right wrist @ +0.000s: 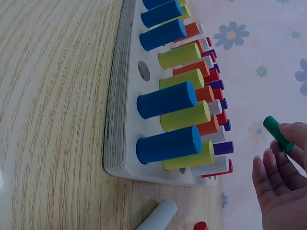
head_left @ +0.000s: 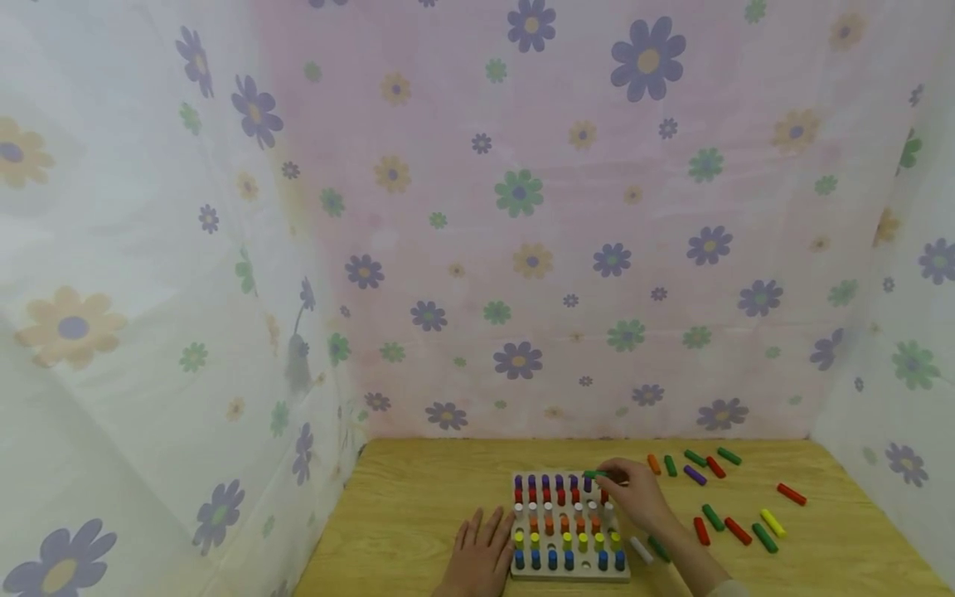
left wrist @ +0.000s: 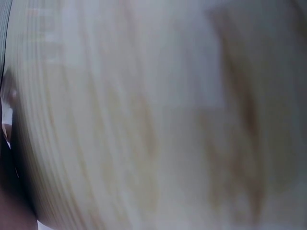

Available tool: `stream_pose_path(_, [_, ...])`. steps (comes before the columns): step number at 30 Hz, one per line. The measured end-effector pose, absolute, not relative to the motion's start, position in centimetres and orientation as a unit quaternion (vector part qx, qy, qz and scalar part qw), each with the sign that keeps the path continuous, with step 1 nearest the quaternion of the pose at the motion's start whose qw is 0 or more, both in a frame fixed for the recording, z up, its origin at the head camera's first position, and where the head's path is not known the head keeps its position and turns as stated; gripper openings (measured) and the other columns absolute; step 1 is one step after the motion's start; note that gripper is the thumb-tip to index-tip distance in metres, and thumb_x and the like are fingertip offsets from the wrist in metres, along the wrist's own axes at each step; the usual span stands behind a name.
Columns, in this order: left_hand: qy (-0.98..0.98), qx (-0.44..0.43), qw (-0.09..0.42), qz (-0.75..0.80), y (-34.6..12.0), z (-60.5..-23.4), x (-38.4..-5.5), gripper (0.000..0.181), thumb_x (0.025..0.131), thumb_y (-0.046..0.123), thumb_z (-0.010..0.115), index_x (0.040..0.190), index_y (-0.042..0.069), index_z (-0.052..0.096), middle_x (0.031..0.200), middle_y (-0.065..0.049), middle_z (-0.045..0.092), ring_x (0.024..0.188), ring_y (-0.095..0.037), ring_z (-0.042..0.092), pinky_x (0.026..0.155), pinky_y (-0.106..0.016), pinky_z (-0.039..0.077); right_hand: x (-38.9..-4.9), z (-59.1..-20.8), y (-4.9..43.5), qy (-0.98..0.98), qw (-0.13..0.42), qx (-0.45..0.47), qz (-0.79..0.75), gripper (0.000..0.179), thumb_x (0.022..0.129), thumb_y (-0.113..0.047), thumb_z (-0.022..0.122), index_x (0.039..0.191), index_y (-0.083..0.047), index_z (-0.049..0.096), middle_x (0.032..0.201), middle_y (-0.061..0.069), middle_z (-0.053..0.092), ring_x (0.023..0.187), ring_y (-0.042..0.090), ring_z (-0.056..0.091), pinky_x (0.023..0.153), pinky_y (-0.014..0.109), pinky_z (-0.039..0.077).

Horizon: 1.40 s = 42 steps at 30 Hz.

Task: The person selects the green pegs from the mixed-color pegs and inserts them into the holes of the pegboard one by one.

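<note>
A pegboard stands on the table with rows of purple, red, white, orange, yellow and blue pegs upright in it. A bare hole shows in the blue row. Over the board's far right corner, my right hand pinches a green peg between thumb and fingers. The peg is tilted and clear of the board in the right wrist view, the other fingers loosely bent. My left hand lies flat on the table, fingers spread, fingertips at the board's left edge. The left wrist view is blurred and shows mostly tabletop.
Loose pegs lie scattered right of the board, among them a yellow peg, a purple peg and several green and red ones. A white peg lies close to the board's right side. Flowered curtains surround the table.
</note>
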State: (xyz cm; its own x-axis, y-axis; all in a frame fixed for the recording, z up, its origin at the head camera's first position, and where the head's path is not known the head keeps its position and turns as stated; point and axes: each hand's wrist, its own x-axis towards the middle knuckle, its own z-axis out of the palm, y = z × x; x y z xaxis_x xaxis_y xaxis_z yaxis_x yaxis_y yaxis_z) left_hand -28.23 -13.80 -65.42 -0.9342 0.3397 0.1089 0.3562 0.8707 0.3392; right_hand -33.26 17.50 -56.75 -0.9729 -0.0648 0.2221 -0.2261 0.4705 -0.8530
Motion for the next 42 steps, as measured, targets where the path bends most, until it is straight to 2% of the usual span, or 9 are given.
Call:
stream_pose_path(11, [-0.969,-0.178,0.023,-0.169,-13.7,-65.8,-28.5,0.058,0.110,0.056,0.016,0.162,0.035,0.033,0.162,-0.002,0.040,0.150,-0.042,0.030,0.117,-0.067,0.027,-33.6,-57.0,16.0,-0.846,0.047,0.078,0.525,0.011,0.095,-0.008,0.074,0.104,-0.004,0.075,0.094,0.002,0.071,0.084,0.015,0.066,0.075,0.029,0.059])
stream_pose_path(18, [-0.964,-0.181,0.014,-0.192,-13.3,-64.6,-28.3,0.053,0.111,0.051,0.024,0.161,0.036,0.033,0.161,-0.006,0.041,0.149,-0.046,0.029,0.115,-0.070,0.026,-34.4,-57.9,14.9,-0.843,0.072,0.084,0.527,0.006,0.093,-0.010,0.077,0.099,-0.009,0.075,0.089,-0.002,0.068,0.081,0.012,0.063,0.071,0.024,0.057])
stream_pose_path(25, [-0.967,-0.178,0.006,-0.183,-13.2,-64.8,-28.4,0.056,0.111,0.054,0.020,0.162,0.034,0.034,0.162,-0.004,0.040,0.150,-0.044,0.028,0.117,-0.069,0.025,-34.7,-58.1,13.4,-0.840,0.082,0.091,0.529,0.004,0.093,-0.006,0.075,0.097,-0.007,0.074,0.086,-0.001,0.067,0.079,0.014,0.062,0.066,0.025,0.055])
stream_pose_path(30, [-0.971,-0.170,-0.001,-0.170,-13.4,-65.3,-28.6,0.060,0.110,0.057,0.016,0.161,0.033,0.035,0.163,-0.003,0.039,0.151,-0.042,0.028,0.118,-0.067,0.025,-35.4,-58.3,12.3,-0.848,0.082,0.092,0.516,0.006,0.095,-0.006,0.073,0.101,-0.006,0.074,0.088,-0.001,0.068,0.081,0.013,0.062,0.069,0.024,0.055])
stream_pose_path(32, [-0.972,-0.167,-0.005,-0.167,-13.4,-65.2,-28.6,0.060,0.110,0.057,0.018,0.161,0.033,0.036,0.162,-0.003,0.040,0.150,-0.042,0.029,0.118,-0.067,0.025,-35.6,-58.5,11.8,-0.849,0.086,0.096,0.513,0.007,0.095,-0.006,0.073,0.102,-0.006,0.075,0.089,-0.002,0.069,0.082,0.012,0.062,0.071,0.024,0.056])
stream_pose_path(42, [-0.975,-0.152,-0.010,-0.162,-13.5,-65.3,-28.6,0.061,0.109,0.059,0.017,0.161,0.033,0.036,0.163,-0.001,0.040,0.151,-0.038,0.028,0.120,-0.065,0.024,-37.2,-59.1,9.1,-0.860,0.092,0.107,0.490,0.009,0.099,-0.009,0.069,0.106,-0.005,0.074,0.087,-0.003,0.067,0.076,0.012,0.058,0.062,0.026,0.052])
